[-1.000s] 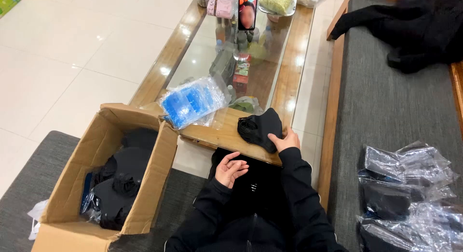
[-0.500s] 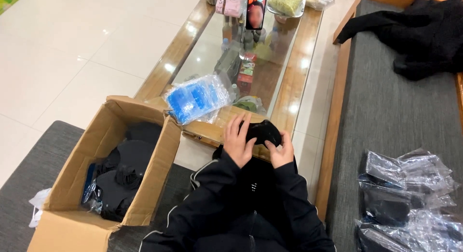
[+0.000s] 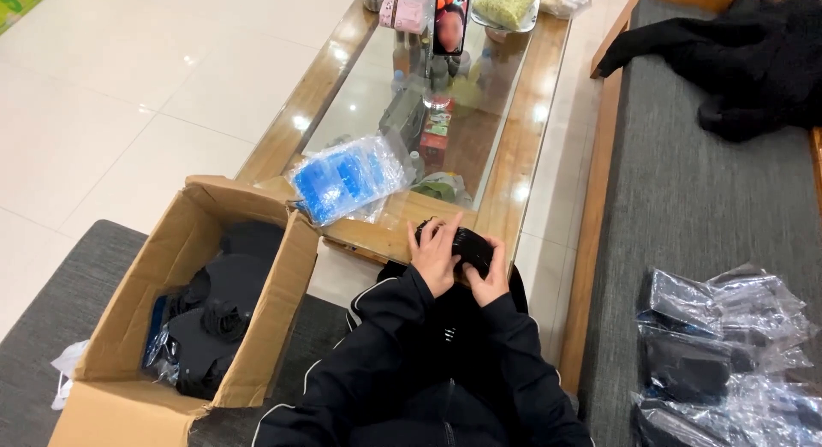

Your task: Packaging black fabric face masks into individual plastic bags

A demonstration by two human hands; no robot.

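Both hands hold a small black fabric piece at the near edge of the glass-topped wooden table. My left hand grips its left side with fingers spread over the top. My right hand clasps its right and lower side. The fabric is bunched into a compact roll between the two hands. Black sleeves cover both forearms.
An open cardboard box with black fabric items stands at my left. A clear bag of blue pieces lies on the table corner. Clear-bagged black items lie on the grey sofa at right, a black garment farther back. A phone stands upright.
My left hand rose from my lap to join the right on the black fabric. The fabric went from lying loosely spread to being bunched tight between both hands.
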